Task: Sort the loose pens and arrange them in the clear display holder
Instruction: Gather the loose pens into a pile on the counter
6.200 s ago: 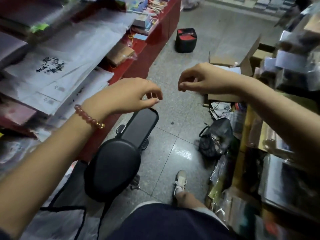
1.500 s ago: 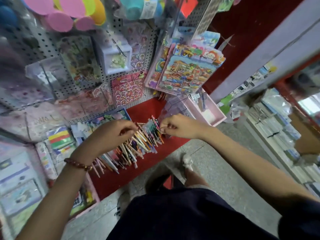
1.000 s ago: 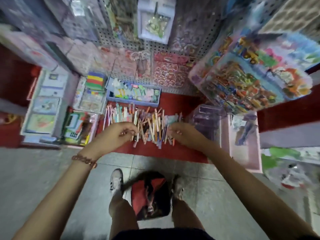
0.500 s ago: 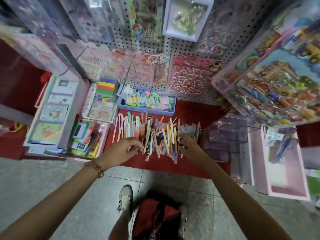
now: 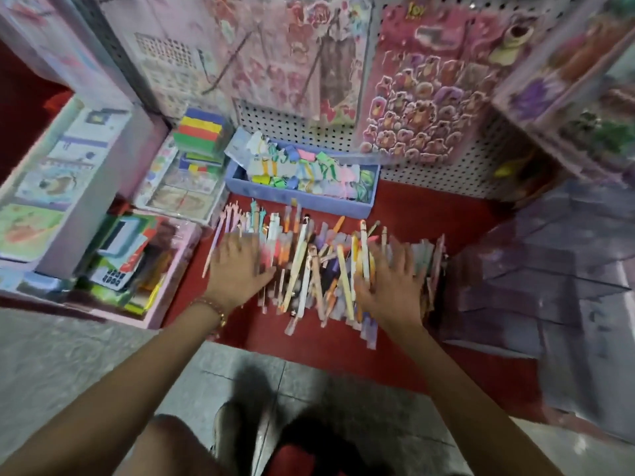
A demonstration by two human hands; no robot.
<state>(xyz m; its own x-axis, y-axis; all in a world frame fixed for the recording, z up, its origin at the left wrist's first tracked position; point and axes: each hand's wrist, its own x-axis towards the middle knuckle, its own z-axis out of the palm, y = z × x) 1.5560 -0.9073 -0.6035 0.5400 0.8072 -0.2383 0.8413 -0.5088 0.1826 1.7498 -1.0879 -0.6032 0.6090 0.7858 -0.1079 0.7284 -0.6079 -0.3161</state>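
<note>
A heap of loose pens [image 5: 319,266] in pastel and orange colours lies on the red shelf [image 5: 405,218]. My left hand [image 5: 237,269] lies flat, fingers spread, on the heap's left part. On the right part rests my right hand [image 5: 391,286], also flat with spread fingers. Both hands are blurred by motion. The clear tiered display holder [image 5: 536,269] stands to the right of the pens, just beyond my right hand; no pens show in it.
A blue tray [image 5: 295,197] of small coloured items sits behind the pens. Pink bins of stationery [image 5: 137,269] stand at the left. A pegboard with sticker sheets [image 5: 426,108] rises behind. Below the shelf edge is grey tiled floor [image 5: 68,365].
Both hands have moved forward onto the pen heap and opened flat, where half a second ago their fingers were at its front edge. The camera has moved closer to the shelf.
</note>
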